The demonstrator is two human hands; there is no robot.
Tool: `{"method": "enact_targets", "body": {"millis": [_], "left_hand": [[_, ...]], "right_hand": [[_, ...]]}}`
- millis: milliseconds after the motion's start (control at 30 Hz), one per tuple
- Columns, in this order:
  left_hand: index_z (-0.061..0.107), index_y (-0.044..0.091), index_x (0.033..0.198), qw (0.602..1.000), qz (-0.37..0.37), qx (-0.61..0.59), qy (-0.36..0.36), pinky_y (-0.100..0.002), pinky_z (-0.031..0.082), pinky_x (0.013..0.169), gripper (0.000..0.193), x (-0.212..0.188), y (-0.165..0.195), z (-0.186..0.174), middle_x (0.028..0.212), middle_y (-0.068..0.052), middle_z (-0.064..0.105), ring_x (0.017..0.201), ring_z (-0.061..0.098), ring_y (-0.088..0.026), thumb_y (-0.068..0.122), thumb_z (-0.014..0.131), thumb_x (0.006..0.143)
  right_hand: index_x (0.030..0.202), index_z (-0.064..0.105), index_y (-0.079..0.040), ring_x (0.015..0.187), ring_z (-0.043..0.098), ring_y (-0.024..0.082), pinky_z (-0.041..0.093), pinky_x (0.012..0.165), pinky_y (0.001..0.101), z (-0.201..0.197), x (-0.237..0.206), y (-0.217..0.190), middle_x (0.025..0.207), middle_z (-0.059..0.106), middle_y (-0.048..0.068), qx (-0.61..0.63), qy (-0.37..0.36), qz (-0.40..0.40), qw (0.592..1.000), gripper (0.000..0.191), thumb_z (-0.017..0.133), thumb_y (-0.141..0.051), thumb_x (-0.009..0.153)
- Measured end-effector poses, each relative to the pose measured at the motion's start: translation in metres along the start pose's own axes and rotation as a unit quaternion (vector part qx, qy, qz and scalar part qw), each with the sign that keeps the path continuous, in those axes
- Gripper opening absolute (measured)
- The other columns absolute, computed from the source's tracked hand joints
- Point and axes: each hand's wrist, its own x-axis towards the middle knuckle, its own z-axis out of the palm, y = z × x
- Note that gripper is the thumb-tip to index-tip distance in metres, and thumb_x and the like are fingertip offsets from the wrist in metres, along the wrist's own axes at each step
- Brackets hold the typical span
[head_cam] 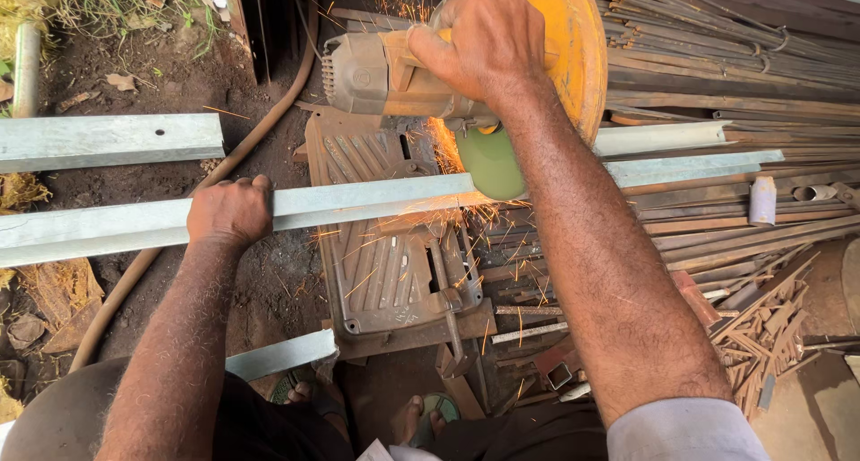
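Under the right hand [488, 44], closed round the handle, sits a chop saw [394, 71] w/ dusty tan motor housing, ribbed at its end, and round yellow blade guard [578, 49]. Just below that hand a green cutting disc [491, 163] bites into a long galvanized steel channel [358, 201], sparks spraying down from the contact pt. Left hand [231, 212] is closed over the channel's top edge, well to the left of the disc, pressing on it. Channel is pale grey, smooth, flat-faced, runs past both hands left to right. Beneath it, btwn the hands, lies the saw's base plate [385, 282]: rusty brown, ribbed, grimy. Above the left hand a second grey channel piece [107, 140] lies on dark soil, a brown hose [260, 134] curving beside it. Right of the right forearm: stacked rusty steel bars [735, 76], thin and long, plus a heap of short offcuts [761, 327]. No containers seen
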Motion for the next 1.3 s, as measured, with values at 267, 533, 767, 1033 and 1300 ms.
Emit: {"method": "enact_targets", "body": {"millis": [267, 533, 767, 1033, 1300], "left_hand": [[0.066, 0.013, 0.111, 1.000, 0.004, -0.010, 0.026, -0.042, 0.063, 0.077, 0.021, -0.001, 0.000, 0.001, 0.100, -0.010, 0.079, 0.091, 0.078, -0.025, 0.023, 0.052, 0.099], [0.067, 0.014, 0.108, 0.999, 0.006, -0.024, 0.046, -0.042, 0.062, 0.077, 0.020, 0.001, -0.002, 0.009, 0.101, -0.011, 0.078, 0.093, 0.077, -0.027, 0.023, 0.055, 0.095], [0.067, 0.014, 0.107, 0.998, 0.006, -0.025, 0.052, -0.043, 0.062, 0.076, 0.018, 0.001, -0.004, 0.010, 0.100, -0.011, 0.079, 0.092, 0.078, -0.028, 0.022, 0.054, 0.099], [0.068, 0.014, 0.109, 0.999, 0.010, -0.021, 0.039, -0.043, 0.062, 0.078, 0.020, -0.002, -0.003, 0.004, 0.102, -0.011, 0.079, 0.093, 0.078, -0.028, 0.022, 0.054, 0.097], [0.068, 0.014, 0.109, 0.998, 0.008, -0.036, 0.056, -0.043, 0.062, 0.079, 0.022, 0.000, -0.003, 0.007, 0.102, -0.010, 0.079, 0.094, 0.078, -0.028, 0.020, 0.050, 0.097]], "right_hand": [[0.089, 0.083, -0.008, 0.076, 0.070, 0.043, 0.053, 0.071, 0.0550, 0.006, -0.004, 0.004, 0.076, 0.072, 0.022, 0.001, 0.024, -0.015, 1.000, 0.041, 0.074, -0.048, 0.080], [0.088, 0.082, -0.007, 0.075, 0.069, 0.043, 0.052, 0.069, 0.0559, 0.007, -0.007, 0.005, 0.077, 0.072, 0.021, -0.001, 0.032, -0.032, 0.999, 0.043, 0.075, -0.049, 0.082], [0.087, 0.081, -0.008, 0.076, 0.069, 0.044, 0.052, 0.070, 0.0567, 0.005, -0.008, 0.002, 0.077, 0.071, 0.022, -0.001, 0.022, -0.030, 0.999, 0.042, 0.074, -0.049, 0.083], [0.091, 0.082, -0.009, 0.073, 0.069, 0.043, 0.051, 0.065, 0.0571, 0.006, -0.010, 0.001, 0.075, 0.070, 0.022, -0.005, 0.025, -0.030, 0.999, 0.044, 0.074, -0.052, 0.082], [0.086, 0.081, -0.008, 0.071, 0.068, 0.044, 0.050, 0.063, 0.0575, 0.009, -0.013, 0.003, 0.073, 0.069, 0.022, -0.009, 0.034, -0.041, 0.999, 0.045, 0.073, -0.052, 0.083]]}}
